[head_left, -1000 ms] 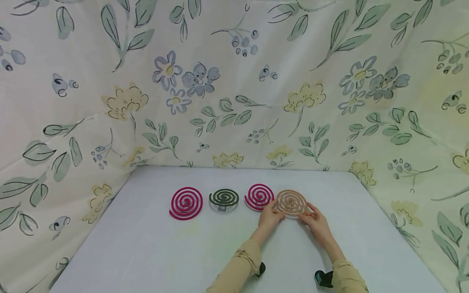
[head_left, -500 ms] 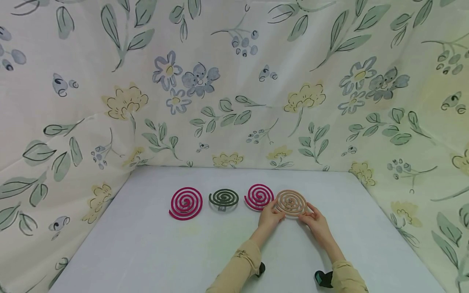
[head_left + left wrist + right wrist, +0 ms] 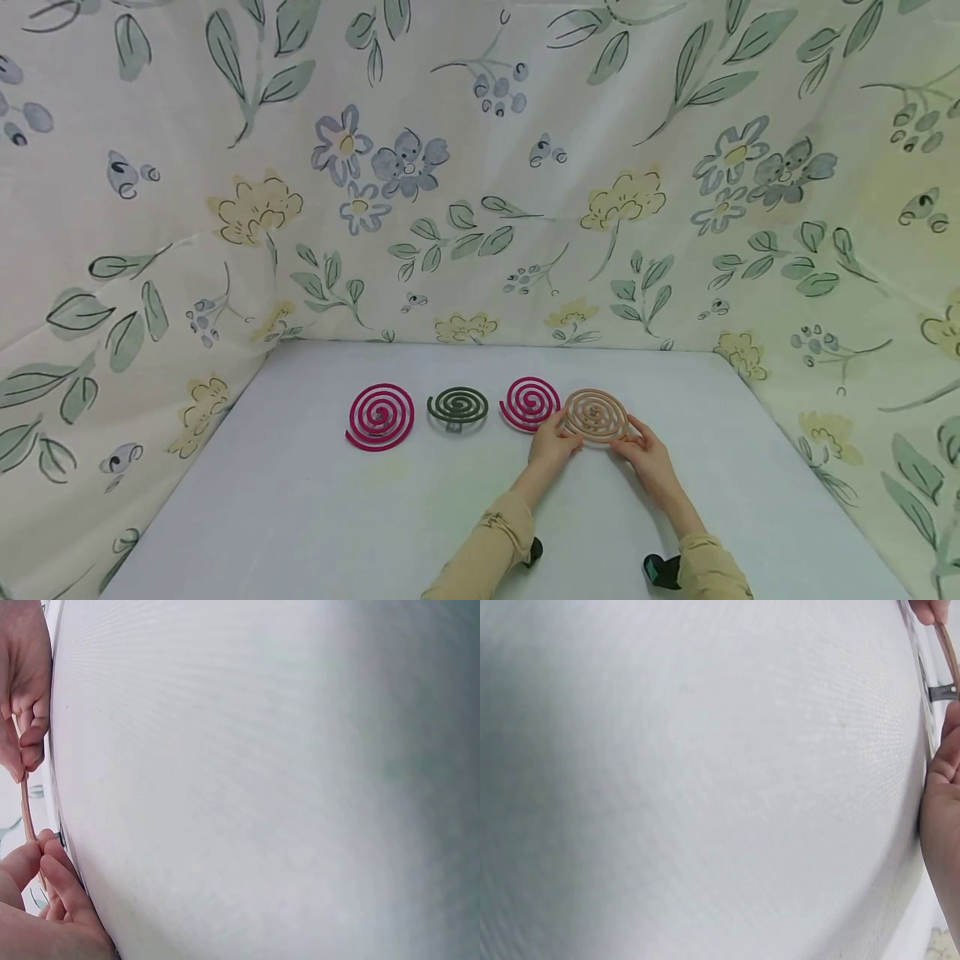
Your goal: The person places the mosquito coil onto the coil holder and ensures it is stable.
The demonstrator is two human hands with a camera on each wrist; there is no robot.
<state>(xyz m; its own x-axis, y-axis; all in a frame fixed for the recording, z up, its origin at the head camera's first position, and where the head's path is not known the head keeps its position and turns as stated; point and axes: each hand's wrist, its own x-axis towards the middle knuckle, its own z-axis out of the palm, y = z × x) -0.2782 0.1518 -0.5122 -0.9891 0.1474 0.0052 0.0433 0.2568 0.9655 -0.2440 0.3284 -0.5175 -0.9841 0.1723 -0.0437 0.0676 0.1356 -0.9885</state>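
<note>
A tan mosquito coil [image 3: 595,414] is held level between both hands at the right end of a row of coils. My left hand [image 3: 553,443] pinches its left edge between thumb and fingers, and my right hand [image 3: 651,457] pinches the right edge. Edge-on, the coil appears as a thin tan strip [image 3: 28,810] in the left wrist view. A small dark metal stand [image 3: 943,692] shows under the coil in the right wrist view. Right beside my left fingers lies a pink coil [image 3: 525,392], its right side overlapped by them.
Farther left on the white table [image 3: 337,517], a dark green coil [image 3: 459,392] sits raised on a small metal stand [image 3: 454,427]. Another pink coil [image 3: 380,387] is at the row's left end. A flowered cloth [image 3: 480,275] hangs behind and along the sides.
</note>
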